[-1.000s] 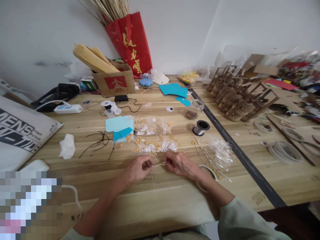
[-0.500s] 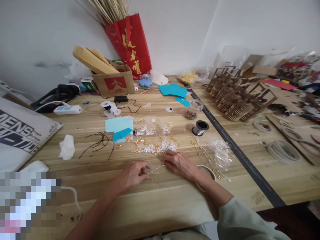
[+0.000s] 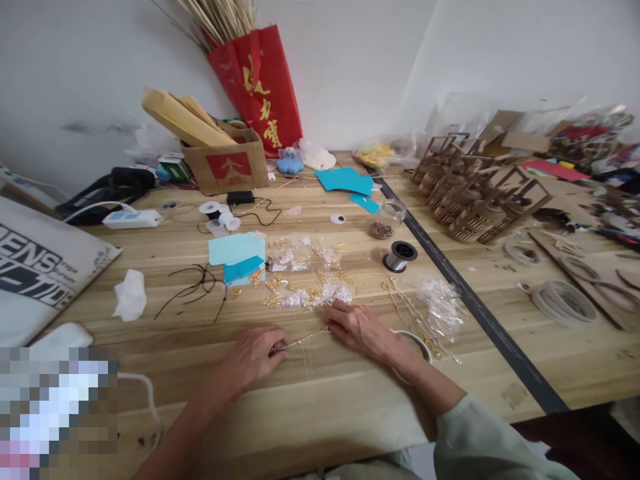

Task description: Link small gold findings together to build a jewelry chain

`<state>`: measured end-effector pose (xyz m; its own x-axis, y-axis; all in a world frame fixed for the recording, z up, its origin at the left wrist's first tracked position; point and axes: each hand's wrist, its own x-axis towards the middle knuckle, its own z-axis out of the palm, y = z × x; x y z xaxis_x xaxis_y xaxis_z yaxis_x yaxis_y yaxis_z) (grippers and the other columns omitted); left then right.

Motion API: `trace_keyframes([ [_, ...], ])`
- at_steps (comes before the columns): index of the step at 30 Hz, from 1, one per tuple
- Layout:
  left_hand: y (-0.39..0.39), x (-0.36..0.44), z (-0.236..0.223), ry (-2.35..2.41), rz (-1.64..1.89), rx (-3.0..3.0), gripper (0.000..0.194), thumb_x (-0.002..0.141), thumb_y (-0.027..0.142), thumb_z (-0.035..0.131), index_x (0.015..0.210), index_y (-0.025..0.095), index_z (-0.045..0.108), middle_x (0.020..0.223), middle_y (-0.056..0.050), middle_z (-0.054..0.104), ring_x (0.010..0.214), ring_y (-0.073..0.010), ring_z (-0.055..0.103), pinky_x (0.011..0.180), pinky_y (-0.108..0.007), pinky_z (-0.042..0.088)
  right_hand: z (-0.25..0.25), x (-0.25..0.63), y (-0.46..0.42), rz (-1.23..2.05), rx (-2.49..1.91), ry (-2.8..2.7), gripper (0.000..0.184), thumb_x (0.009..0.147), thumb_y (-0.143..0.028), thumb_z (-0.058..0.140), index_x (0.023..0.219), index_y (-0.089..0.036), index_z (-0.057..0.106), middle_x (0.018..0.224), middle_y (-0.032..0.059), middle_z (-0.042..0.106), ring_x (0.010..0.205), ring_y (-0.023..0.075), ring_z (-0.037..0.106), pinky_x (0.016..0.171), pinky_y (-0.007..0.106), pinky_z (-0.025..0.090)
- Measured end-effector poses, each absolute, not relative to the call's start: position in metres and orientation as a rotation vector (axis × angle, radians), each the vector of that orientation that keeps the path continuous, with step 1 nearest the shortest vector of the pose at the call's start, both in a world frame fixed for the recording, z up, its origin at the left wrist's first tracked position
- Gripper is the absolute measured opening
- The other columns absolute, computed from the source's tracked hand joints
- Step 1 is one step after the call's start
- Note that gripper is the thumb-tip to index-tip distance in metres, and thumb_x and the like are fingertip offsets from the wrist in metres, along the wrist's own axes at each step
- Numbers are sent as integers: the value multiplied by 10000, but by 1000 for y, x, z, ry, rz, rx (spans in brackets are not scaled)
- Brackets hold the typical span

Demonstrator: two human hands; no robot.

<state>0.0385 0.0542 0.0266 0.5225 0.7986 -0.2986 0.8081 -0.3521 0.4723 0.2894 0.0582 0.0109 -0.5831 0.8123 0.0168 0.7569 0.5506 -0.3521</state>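
Note:
A thin silvery beaded chain [image 3: 306, 339] stretches between my hands just over the wooden table. My left hand [image 3: 261, 352] is closed on its left end, fingers pinched together. At the other end, a small ring lies by the thumb of my right hand [image 3: 357, 327], whose fingers are curled and closed around that end. The fingertips of my right hand rest at the near edge of a pile of silver beads [image 3: 333, 292]. Gold beads [image 3: 277, 283] lie scattered to the left of it. What exactly sits inside each pinch is hidden.
Under my right forearm sits a round bowl [image 3: 417, 343]. Finished-looking chains [image 3: 400, 307] and clear plastic bags [image 3: 443, 310] lie to its right. A wire spool [image 3: 400, 256], a jar [image 3: 387, 220], blue cards [image 3: 237, 249] and black cords [image 3: 197, 287] lie farther out.
My left hand has moved a little to the left and down, and more of the chain shows between the hands. The right hand has stayed nearly in place.

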Motion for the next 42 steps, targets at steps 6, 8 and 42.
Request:
trace_keyframes([
  [6, 51, 36, 36, 1344, -80, 2219, 195, 876, 248, 456, 762, 196, 605, 709, -7, 631, 664, -161, 559, 650, -257, 370, 10, 291, 57, 492, -1300, -2579, 108, 945, -200, 460, 891, -180, 552, 897, 33, 575, 770, 138, 561, 639, 244, 367],
  [8, 49, 33, 35, 1334, -78, 2255, 206, 889, 229, 439, 764, 191, 597, 733, -11, 623, 686, -164, 563, 658, -262, 373, 10, 292, 57, 501, -1279, -2556, 106, 945, -209, 463, 901, -179, 554, 895, 34, 574, 762, 139, 558, 650, 247, 377],
  [42, 64, 88, -6, 1134, 463, 2415, 137, 867, 166, 546, 822, 174, 676, 816, -46, 638, 839, -193, 567, 770, -314, 461, 2, 287, 56, 465, -1202, -2600, 137, 939, -224, 478, 1012, -179, 585, 947, 54, 572, 777, 141, 560, 656, 244, 413],
])
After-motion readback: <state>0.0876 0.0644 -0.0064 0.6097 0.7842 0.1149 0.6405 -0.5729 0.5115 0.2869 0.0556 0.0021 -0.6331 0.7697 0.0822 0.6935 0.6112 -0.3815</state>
